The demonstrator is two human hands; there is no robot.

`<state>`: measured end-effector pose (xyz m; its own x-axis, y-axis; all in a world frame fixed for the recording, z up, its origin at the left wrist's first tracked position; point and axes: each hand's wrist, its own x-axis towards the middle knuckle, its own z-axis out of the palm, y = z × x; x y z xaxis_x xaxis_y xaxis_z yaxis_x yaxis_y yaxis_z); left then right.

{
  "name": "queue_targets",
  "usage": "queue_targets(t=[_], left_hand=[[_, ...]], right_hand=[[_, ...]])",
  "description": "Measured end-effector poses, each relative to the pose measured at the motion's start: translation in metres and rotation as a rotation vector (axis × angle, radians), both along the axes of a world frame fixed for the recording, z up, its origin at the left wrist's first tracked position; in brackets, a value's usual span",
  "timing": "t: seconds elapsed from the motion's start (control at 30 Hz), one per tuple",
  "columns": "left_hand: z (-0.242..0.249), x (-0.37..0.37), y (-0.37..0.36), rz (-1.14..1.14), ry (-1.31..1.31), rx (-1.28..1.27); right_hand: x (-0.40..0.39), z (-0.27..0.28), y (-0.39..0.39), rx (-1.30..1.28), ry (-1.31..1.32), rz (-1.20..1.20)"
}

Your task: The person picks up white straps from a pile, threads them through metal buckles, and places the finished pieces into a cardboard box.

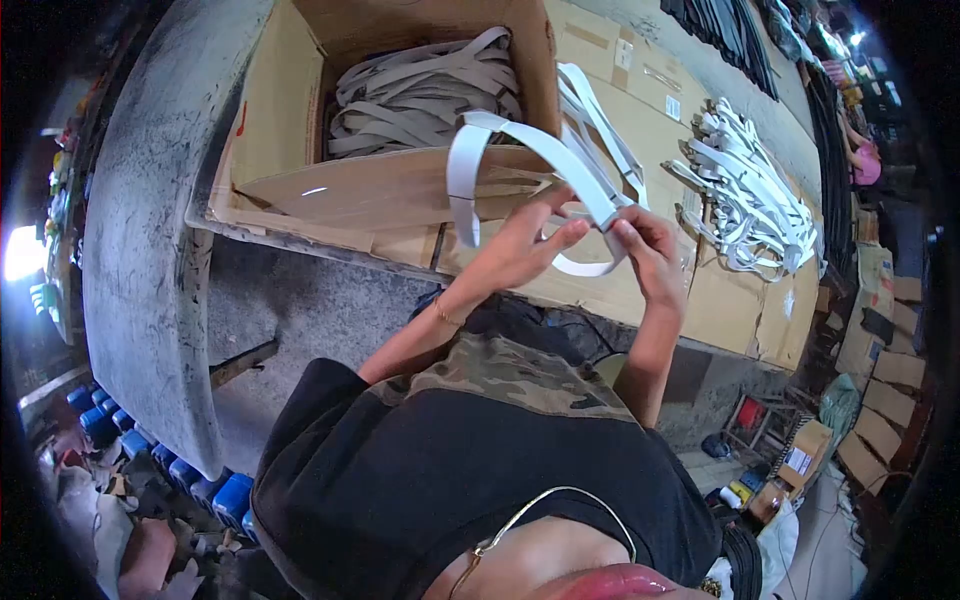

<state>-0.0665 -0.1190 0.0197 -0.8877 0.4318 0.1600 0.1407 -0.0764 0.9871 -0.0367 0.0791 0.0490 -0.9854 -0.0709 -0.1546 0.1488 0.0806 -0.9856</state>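
One white strap (575, 170), looped, above the near side of the cardboard-covered desk (735, 310); right hand (650, 255), fingers clamped on it. Left hand (515, 250), just left, beside the strap, whether its fingers are closed on it cannot be told. Open carton (380, 190) of grey straps (430, 95), far left; heap of white straps (750, 195), right

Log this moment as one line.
right hand: pinching white strap | left hand: at strap, grip unclear | box: open, grey straps inside | strap pile: right of box
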Motion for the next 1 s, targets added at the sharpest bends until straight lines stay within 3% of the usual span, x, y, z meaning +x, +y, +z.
queue_targets(t=[0.03,0.07,0.1,0.17,0.23,0.3,0.37,0.5,0.57,0.6,0.63,0.77,0.9,0.97,1.0], left_hand=[[-0.003,-0.006,0.010,-0.153,-0.152,0.158],[-0.003,-0.011,0.014,-0.201,-0.088,0.057],[-0.007,-0.012,0.020,-0.189,-0.080,0.060],[-0.020,-0.011,0.035,-0.092,-0.196,0.335],[-0.030,-0.014,0.037,0.003,-0.177,0.353],[-0.048,-0.020,0.040,0.105,-0.267,0.591],[-0.043,-0.015,0.049,0.248,-0.242,0.542],[-0.022,-0.007,0.048,0.285,-0.248,0.299],[-0.018,-0.003,0.060,0.524,-0.091,0.237],[-0.015,0.003,0.056,0.562,-0.126,0.044],[-0.009,0.008,0.057,0.583,-0.123,0.036],[-0.005,0.014,0.064,0.646,-0.146,0.117],[-0.016,0.006,0.062,0.525,-0.064,0.293],[-0.020,0.005,0.058,0.394,-0.245,0.518],[-0.021,0.005,0.052,0.385,-0.253,0.513]], right_hand=[[-0.002,-0.001,0.004,-0.007,-0.004,0.054],[-0.004,-0.002,0.003,-0.084,0.004,0.035],[-0.007,-0.005,0.006,-0.133,-0.008,0.062],[-0.013,-0.009,0.009,-0.101,0.011,0.055],[-0.016,-0.011,0.015,-0.093,0.001,0.108],[-0.024,-0.009,0.023,-0.083,-0.006,0.168],[-0.030,-0.007,0.029,-0.077,-0.001,0.232],[-0.051,-0.011,0.030,-0.053,0.133,0.291],[-0.060,-0.012,0.026,-0.068,0.082,0.360],[-0.060,-0.010,0.020,-0.100,0.171,0.369],[-0.060,-0.010,0.016,-0.134,0.263,0.373],[-0.062,-0.017,0.011,-0.258,0.250,0.396],[-0.057,-0.012,0.015,-0.313,0.030,0.355],[-0.056,-0.010,0.014,-0.341,0.019,0.349],[-0.055,-0.010,0.013,-0.366,0.013,0.353]])
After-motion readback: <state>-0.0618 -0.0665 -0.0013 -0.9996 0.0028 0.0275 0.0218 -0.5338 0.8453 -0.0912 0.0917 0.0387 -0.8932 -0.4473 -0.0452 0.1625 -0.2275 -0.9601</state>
